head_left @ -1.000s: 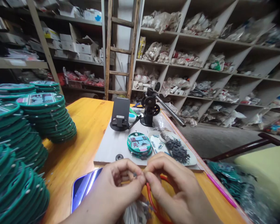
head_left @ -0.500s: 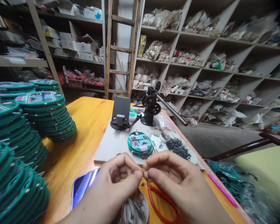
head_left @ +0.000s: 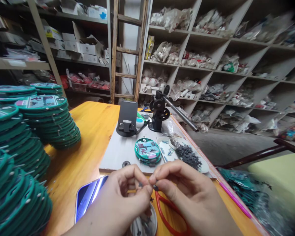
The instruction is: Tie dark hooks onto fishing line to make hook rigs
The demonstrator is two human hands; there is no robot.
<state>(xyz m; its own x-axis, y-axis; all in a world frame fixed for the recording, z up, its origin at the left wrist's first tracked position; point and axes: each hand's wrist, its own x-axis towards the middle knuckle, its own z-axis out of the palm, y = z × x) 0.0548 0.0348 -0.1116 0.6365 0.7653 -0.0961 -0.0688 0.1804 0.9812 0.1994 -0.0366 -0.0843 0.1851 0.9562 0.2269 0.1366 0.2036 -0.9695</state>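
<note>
My left hand (head_left: pixel 122 196) and my right hand (head_left: pixel 184 190) meet low in the middle of the view, fingertips pinched together on a tiny dark piece (head_left: pixel 155 187) over the wooden table (head_left: pixel 88 141). A second small dark bit shows at the left fingertips. Under the hands lie a red loop of cord (head_left: pixel 172 213) and a small round dish (head_left: pixel 143 224) of small parts. Just beyond the hands, a short stack of green round spools (head_left: pixel 147 150) sits on a grey board (head_left: pixel 120 150).
Tall stacks of green spools (head_left: pixel 24 137) fill the left side. A phone (head_left: pixel 88 196) lies by my left wrist. On the board stand a black stand (head_left: pixel 126 123), a geared winder with a metal rod (head_left: pixel 162 113) and a tray of dark small pieces (head_left: pixel 186 157). Shelves and a ladder (head_left: pixel 127 49) stand behind.
The hands dipped slightly lower, fingertips pressed closer on the tiny piece. The dish under them is more covered.
</note>
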